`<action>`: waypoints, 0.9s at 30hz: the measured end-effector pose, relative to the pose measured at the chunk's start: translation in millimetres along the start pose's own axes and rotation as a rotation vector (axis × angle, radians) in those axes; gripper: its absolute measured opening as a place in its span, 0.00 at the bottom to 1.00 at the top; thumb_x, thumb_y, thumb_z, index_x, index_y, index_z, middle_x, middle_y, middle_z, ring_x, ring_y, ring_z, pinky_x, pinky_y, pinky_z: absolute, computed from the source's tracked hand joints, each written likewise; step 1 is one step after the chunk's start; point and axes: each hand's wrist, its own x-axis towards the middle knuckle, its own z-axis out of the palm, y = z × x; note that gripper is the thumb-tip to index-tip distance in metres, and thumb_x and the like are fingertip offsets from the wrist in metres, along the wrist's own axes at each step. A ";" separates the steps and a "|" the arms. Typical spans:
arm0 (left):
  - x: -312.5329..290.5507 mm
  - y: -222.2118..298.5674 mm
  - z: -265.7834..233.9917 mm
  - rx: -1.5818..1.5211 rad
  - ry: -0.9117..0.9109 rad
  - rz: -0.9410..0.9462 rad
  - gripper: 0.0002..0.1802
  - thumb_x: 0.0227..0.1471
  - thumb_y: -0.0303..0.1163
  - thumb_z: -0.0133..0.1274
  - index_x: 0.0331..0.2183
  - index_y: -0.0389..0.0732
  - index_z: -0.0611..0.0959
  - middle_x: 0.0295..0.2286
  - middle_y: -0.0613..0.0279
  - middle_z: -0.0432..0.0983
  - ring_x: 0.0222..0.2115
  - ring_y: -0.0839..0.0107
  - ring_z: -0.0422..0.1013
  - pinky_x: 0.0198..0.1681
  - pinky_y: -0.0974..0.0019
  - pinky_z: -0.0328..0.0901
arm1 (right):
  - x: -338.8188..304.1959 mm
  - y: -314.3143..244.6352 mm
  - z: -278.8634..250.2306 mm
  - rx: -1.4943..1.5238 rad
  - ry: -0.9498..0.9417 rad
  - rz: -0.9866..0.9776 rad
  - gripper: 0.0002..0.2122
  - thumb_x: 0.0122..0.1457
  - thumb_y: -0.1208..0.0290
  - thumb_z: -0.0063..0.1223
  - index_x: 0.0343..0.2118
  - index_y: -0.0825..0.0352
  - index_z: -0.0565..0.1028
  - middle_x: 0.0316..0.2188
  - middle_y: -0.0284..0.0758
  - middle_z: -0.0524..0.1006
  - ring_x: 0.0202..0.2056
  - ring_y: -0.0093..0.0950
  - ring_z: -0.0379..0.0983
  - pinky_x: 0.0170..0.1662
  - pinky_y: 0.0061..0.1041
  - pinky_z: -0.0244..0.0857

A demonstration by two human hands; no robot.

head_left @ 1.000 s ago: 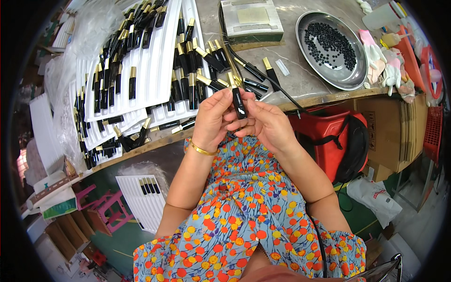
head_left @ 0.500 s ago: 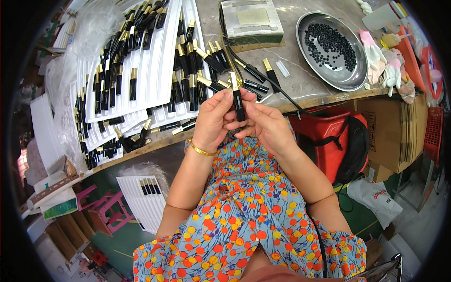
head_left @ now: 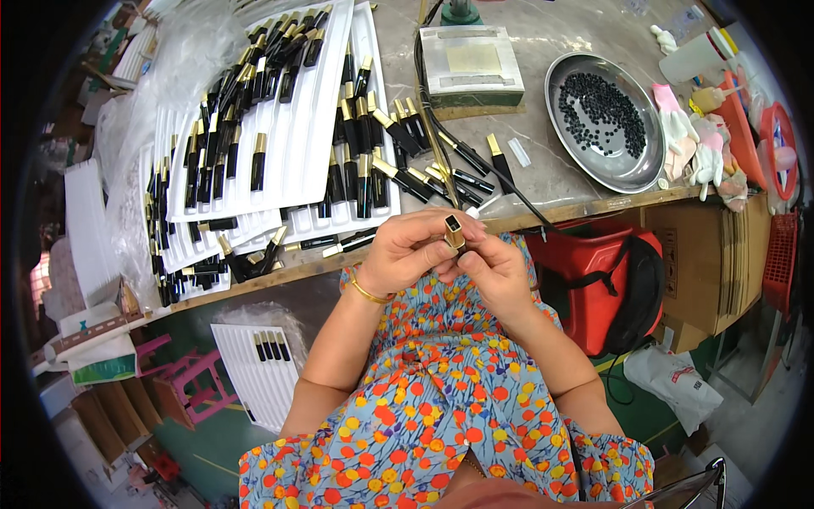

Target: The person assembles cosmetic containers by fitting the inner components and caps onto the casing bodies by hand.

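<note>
Both my hands are together just past the table's front edge, around one small black-and-gold cosmetic tube (head_left: 454,235). My left hand (head_left: 405,248) pinches it between thumb and fingers near the gold end. From the other side my right hand (head_left: 498,270) closes on its lower part. The gold end points up toward me and shows a dark, square hollow. Most of the black body is hidden by my fingers. Close beyond my hands, several similar tubes (head_left: 413,180) lie loose on the table.
White ribbed trays (head_left: 292,140) with many black-and-gold tubes fill the table's left. A metal-topped block (head_left: 471,61) with cables stands at the back. On the right are a steel dish (head_left: 623,174) of small black pieces and gloves (head_left: 676,119). A red stool (head_left: 585,263) stands below.
The tube was upright with its black body showing; now it is tipped so its gold end faces me. My hands have moved slightly lower and my fingers cover more of it.
</note>
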 end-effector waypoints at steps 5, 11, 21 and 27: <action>0.3 4.4 0.3 0.143 -0.018 0.075 0.14 0.47 0.34 0.51 0.28 0.30 0.77 0.29 0.49 0.75 0.35 0.55 0.71 0.40 0.58 0.64 | -5.1 -2.3 2.1 -0.083 -0.025 -0.068 0.11 0.57 0.74 0.44 0.40 0.75 0.69 0.30 0.36 0.74 0.31 0.22 0.71 0.36 0.20 0.67; -2.7 0.8 -0.8 0.168 -0.063 0.206 0.11 0.45 0.30 0.52 0.27 0.30 0.77 0.29 0.49 0.75 0.35 0.54 0.72 0.40 0.57 0.65 | -11.7 -1.3 3.3 -0.009 -0.041 -0.069 0.11 0.56 0.71 0.47 0.38 0.75 0.70 0.29 0.36 0.74 0.29 0.22 0.72 0.35 0.20 0.67; -14.3 13.8 4.6 0.103 0.033 -0.176 0.13 0.52 0.30 0.45 0.34 0.28 0.76 0.33 0.49 0.74 0.29 0.71 0.71 0.30 0.73 0.66 | -4.4 -6.0 7.2 0.122 0.038 0.092 0.10 0.56 0.70 0.47 0.34 0.74 0.72 0.26 0.35 0.74 0.26 0.21 0.71 0.30 0.19 0.67; -17.0 -12.1 11.7 -0.181 0.248 -0.131 0.14 0.54 0.31 0.44 0.39 0.30 0.72 0.35 0.49 0.72 0.19 0.83 0.65 0.23 0.78 0.64 | 3.6 -10.4 9.6 0.190 0.042 0.133 0.10 0.57 0.72 0.44 0.35 0.75 0.72 0.27 0.35 0.74 0.26 0.21 0.71 0.31 0.18 0.69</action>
